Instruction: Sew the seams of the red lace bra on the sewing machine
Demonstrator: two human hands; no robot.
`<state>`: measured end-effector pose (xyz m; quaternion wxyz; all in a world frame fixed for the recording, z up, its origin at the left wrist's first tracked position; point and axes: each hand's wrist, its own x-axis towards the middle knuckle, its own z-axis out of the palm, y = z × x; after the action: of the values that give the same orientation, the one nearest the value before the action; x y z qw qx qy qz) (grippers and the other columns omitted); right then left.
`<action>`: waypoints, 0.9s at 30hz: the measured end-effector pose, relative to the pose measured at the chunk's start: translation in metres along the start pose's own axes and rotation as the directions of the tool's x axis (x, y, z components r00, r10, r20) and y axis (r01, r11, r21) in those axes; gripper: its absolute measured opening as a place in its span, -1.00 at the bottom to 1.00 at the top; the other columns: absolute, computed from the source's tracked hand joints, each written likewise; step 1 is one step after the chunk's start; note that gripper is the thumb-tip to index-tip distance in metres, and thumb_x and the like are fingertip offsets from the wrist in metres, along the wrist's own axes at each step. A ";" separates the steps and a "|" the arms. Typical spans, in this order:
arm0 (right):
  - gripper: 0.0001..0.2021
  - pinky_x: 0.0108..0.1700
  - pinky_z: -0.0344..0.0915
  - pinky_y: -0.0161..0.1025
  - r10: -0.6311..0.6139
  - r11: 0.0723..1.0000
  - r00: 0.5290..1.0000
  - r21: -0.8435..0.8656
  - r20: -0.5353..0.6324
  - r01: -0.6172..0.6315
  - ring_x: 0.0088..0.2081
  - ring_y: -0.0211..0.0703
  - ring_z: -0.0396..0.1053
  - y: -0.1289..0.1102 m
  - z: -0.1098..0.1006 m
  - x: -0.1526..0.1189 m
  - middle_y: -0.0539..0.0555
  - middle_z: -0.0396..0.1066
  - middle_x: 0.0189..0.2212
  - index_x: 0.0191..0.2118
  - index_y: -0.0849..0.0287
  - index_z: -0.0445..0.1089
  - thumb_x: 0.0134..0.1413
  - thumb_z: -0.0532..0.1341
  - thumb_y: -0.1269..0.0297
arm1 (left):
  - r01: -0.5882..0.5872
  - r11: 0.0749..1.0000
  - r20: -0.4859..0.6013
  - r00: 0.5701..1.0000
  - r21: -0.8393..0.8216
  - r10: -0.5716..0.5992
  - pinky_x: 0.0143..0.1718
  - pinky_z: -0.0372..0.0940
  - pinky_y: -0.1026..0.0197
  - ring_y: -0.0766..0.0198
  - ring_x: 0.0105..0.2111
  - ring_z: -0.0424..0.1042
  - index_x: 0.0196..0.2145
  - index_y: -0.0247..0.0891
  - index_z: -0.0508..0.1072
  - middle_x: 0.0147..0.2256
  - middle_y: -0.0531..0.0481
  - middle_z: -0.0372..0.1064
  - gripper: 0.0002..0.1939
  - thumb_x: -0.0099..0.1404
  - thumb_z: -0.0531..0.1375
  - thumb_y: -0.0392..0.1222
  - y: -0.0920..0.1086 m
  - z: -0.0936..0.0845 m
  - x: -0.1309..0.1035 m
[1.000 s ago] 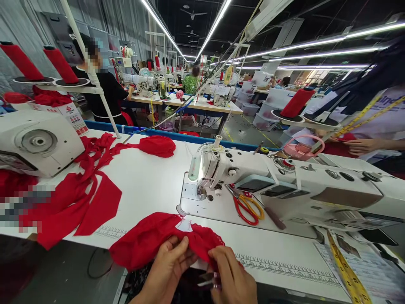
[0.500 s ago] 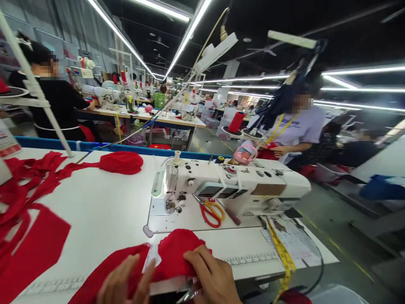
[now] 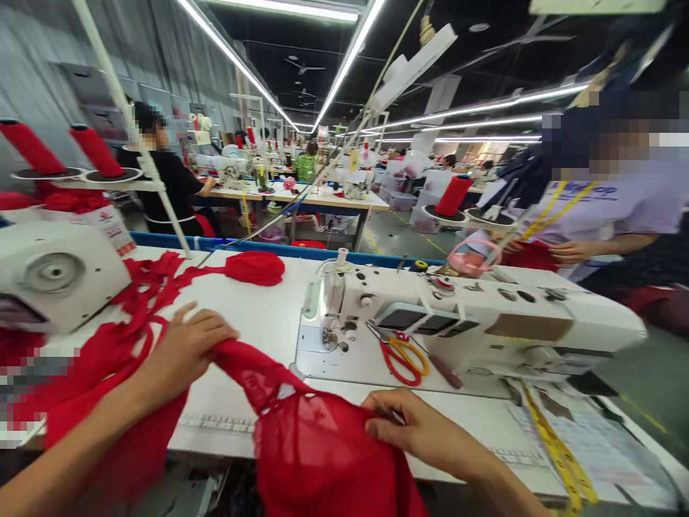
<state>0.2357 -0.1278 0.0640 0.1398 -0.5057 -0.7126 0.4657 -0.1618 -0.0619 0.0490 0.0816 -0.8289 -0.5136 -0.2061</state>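
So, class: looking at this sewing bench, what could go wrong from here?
1. The red fabric stretched between the left hand and right hand hangs off the table edge; it might slip down.
2. Open scissors lie near the right hand: a possible snag.

- Both forearms are bare right up to the bottom edge of the shot, no sleeves or cuffs showing at all.
- Left hand (image 3: 180, 348): no glove, no ring or watch that I can spot.
- Right hand (image 3: 417, 431): same deal, bare wrist, nothing worn.
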 end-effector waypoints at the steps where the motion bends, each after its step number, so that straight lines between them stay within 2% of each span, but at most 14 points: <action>1: -0.70 -0.34 0.15 -0.31 0.026 1.000 0.999 -0.006 -0.031 -0.026 -0.36 -0.20 0.23 0.014 0.004 0.014 -0.03 0.33 -0.43 -0.32 0.16 0.44 0.19 0.17 0.02 | 0.002 1.000 0.076 0.997 -0.004 -0.002 0.20 0.08 -0.28 0.04 0.05 0.38 -0.09 -0.12 0.54 -0.07 -0.04 0.52 -0.51 0.10 0.04 -0.45 0.007 0.006 0.007; 2: -0.68 -0.33 0.15 -0.30 0.031 0.999 0.999 -0.013 -0.039 -0.031 -0.35 -0.18 0.23 0.028 0.009 0.026 -0.02 0.32 -0.42 -0.35 0.18 0.41 0.21 0.14 0.01 | 0.030 0.999 0.096 0.995 -0.031 -0.027 0.15 0.15 -0.25 -0.03 0.09 0.34 -0.01 -0.18 0.50 0.01 -0.15 0.46 -0.52 0.13 0.09 -0.41 0.016 0.014 0.012; 3: -0.65 -0.32 0.14 -0.29 0.031 0.999 0.999 -0.021 -0.042 -0.032 -0.34 -0.17 0.22 0.040 0.013 0.034 -0.02 0.31 -0.42 -0.38 0.18 0.38 0.21 0.13 -0.01 | 0.036 0.995 0.066 0.997 -0.095 -0.030 0.11 0.23 -0.18 -0.03 0.07 0.34 0.02 -0.22 0.47 0.03 -0.20 0.42 -0.56 0.18 0.11 -0.38 0.029 0.023 0.014; 6: -0.59 -0.34 0.13 -0.29 0.013 0.998 0.999 -0.061 -0.032 -0.015 -0.36 -0.17 0.21 0.060 0.020 0.043 -0.03 0.28 -0.46 -0.45 0.16 0.31 0.25 0.07 -0.06 | 0.016 0.936 -0.024 0.999 -0.351 -0.026 -0.05 0.34 0.09 0.14 -0.12 0.42 -0.07 -0.20 0.44 -0.13 -0.10 0.45 -0.77 0.41 0.03 -0.29 0.078 0.050 0.006; 8: -0.59 -0.36 0.11 -0.29 0.007 0.994 0.999 -0.104 -0.049 -0.012 -0.39 -0.17 0.21 0.062 0.020 0.042 -0.03 0.27 -0.50 -0.47 0.15 0.28 0.27 0.05 -0.05 | 0.035 0.894 -0.028 0.998 -0.446 -0.053 -0.21 0.33 0.18 0.20 -0.24 0.42 -0.20 -0.20 0.42 -0.26 -0.04 0.43 -0.82 0.47 0.01 -0.24 0.108 0.065 -0.005; 11: -0.74 -0.28 0.15 -0.24 -0.015 0.978 0.988 -0.208 -0.154 -0.018 -0.33 -0.10 0.28 0.056 0.020 0.040 0.01 0.35 -0.41 -0.35 0.13 0.38 0.26 0.08 0.11 | 0.070 0.906 0.023 0.998 -0.418 -0.066 -0.28 0.30 0.17 0.18 -0.30 0.39 -0.24 -0.21 0.40 -0.31 -0.03 0.40 -0.86 0.45 0.05 -0.23 0.134 0.083 -0.016; 13: -0.80 -0.21 0.20 -0.21 -0.096 0.951 0.966 -0.309 -0.242 0.017 -0.25 -0.07 0.35 0.050 0.025 0.043 0.05 0.41 -0.26 -0.14 0.09 0.42 0.22 0.08 0.27 | 0.099 0.912 0.052 0.995 -0.398 -0.085 -0.24 0.30 0.14 0.15 -0.28 0.39 -0.20 -0.21 0.40 -0.28 -0.05 0.41 -0.89 0.44 0.07 -0.26 0.138 0.091 -0.018; 15: -0.70 -0.20 0.25 -0.22 -0.206 0.915 0.936 -0.395 -0.286 0.081 -0.21 -0.10 0.40 0.045 0.032 0.049 0.06 0.43 -0.17 -0.02 0.04 0.41 0.19 0.07 0.38 | 0.112 0.898 0.045 0.994 -0.425 -0.103 -0.20 0.31 0.12 0.14 -0.25 0.40 -0.15 -0.21 0.39 -0.25 -0.06 0.41 -0.86 0.46 0.04 -0.28 0.137 0.096 -0.018; 17: -0.67 -0.27 0.27 -0.29 -0.297 0.871 0.914 -0.471 -0.277 0.140 -0.27 -0.17 0.43 0.042 0.040 0.057 0.03 0.45 -0.21 -0.05 0.03 0.42 0.14 0.07 0.46 | 0.114 0.882 0.047 0.994 -0.457 -0.104 -0.19 0.32 0.13 0.15 -0.24 0.41 -0.12 -0.20 0.39 -0.24 -0.06 0.41 -0.84 0.47 0.02 -0.29 0.135 0.098 -0.017; 21: -0.70 -0.39 0.21 -0.37 -0.411 0.768 0.880 -0.610 -0.238 0.194 -0.40 -0.25 0.39 0.039 0.051 0.071 -0.04 0.42 -0.33 -0.23 0.07 0.39 0.01 0.05 0.58 | 0.139 0.885 0.114 0.989 -0.444 -0.099 -0.22 0.33 0.12 0.13 -0.25 0.40 -0.13 -0.20 0.40 -0.24 -0.05 0.40 -0.89 0.42 0.10 -0.29 0.135 0.091 -0.016; 23: -0.73 -0.44 0.14 -0.35 -0.470 0.716 0.851 -0.665 -0.234 0.213 -0.46 -0.25 0.34 0.040 0.055 0.073 -0.02 0.40 -0.35 -0.24 0.11 0.35 0.09 0.02 0.59 | 0.106 0.907 0.057 0.994 -0.407 -0.091 -0.15 0.32 0.06 0.10 -0.19 0.39 -0.06 -0.21 0.39 -0.19 -0.08 0.40 -0.83 0.41 0.11 -0.31 0.134 0.085 -0.012; 25: -0.73 -0.47 0.07 -0.31 -0.537 0.648 0.815 -0.725 -0.218 0.233 -0.50 -0.23 0.29 0.040 0.059 0.070 0.00 0.38 -0.40 -0.23 0.14 0.33 0.18 -0.03 0.60 | 0.012 0.936 0.015 1.000 -0.351 -0.007 0.02 0.25 -0.05 0.02 -0.04 0.35 0.01 -0.21 0.37 -0.05 -0.14 0.39 -0.74 0.38 0.13 -0.36 0.131 0.075 -0.003; 26: -0.72 -0.47 0.04 -0.30 -0.565 0.616 0.799 -0.749 -0.205 0.243 -0.51 -0.22 0.27 0.039 0.061 0.067 -0.01 0.36 -0.43 -0.24 0.15 0.32 0.21 -0.05 0.61 | -0.041 0.942 0.056 0.996 -0.332 0.063 0.08 0.19 -0.09 -0.02 0.03 0.32 0.01 -0.22 0.37 0.01 -0.16 0.37 -0.72 0.35 0.15 -0.38 0.128 0.070 0.003; 27: -0.71 -0.47 0.03 -0.28 -0.588 0.591 0.785 -0.766 -0.194 0.253 -0.51 -0.21 0.26 0.038 0.062 0.064 -0.01 0.35 -0.45 -0.24 0.14 0.31 0.23 -0.07 0.61 | -0.090 0.937 0.144 0.979 -0.336 0.146 0.11 0.16 -0.11 -0.04 0.06 0.31 -0.03 -0.23 0.39 0.03 -0.16 0.37 -0.73 0.32 0.18 -0.39 0.125 0.064 0.011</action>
<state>0.1878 -0.1033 -0.0165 0.1979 -0.4192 -0.8859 -0.0143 -0.0307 -0.0875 0.0053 -0.0884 -0.8746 -0.4264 -0.2132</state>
